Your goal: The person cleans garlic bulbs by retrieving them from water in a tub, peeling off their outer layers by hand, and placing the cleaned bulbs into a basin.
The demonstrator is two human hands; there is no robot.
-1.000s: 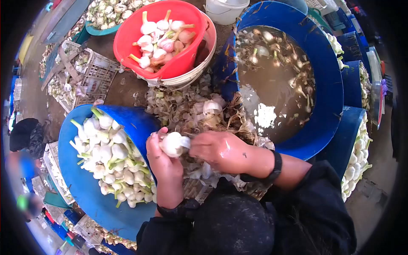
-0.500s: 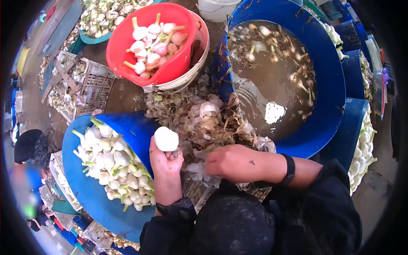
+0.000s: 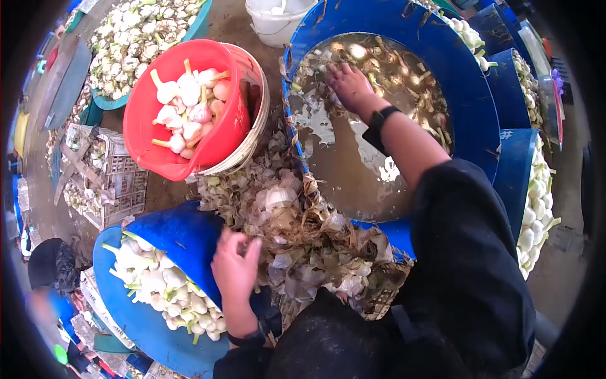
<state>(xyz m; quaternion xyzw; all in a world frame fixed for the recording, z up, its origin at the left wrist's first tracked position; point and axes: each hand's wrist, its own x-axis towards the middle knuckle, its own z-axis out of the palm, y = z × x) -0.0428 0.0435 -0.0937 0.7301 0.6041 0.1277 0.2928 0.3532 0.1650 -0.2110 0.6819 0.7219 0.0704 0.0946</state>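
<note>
The left hand [image 3: 235, 265] has been freed, its fingers parted and empty near the white garlic [image 3: 170, 284], while floating garlic [image 3: 357, 51] in the blue tub [image 3: 473, 95] is reached by the right hand [image 3: 351, 87], fingers spread.

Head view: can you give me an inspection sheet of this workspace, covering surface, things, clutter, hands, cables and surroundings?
Surface: brown floor, partly covered.
Things: white garlic in the lower-left tub; pinkish garlic in the red bowl; more bulbs in the water tub.
Clutter: peel heap between the tubs.
Hands: left hand open beside the lower-left tub, nothing seen in it; right hand open at the water tub's bulbs.
Cables: nothing seen.
Surroundings: crate, white bucket, another person at far left.
</note>
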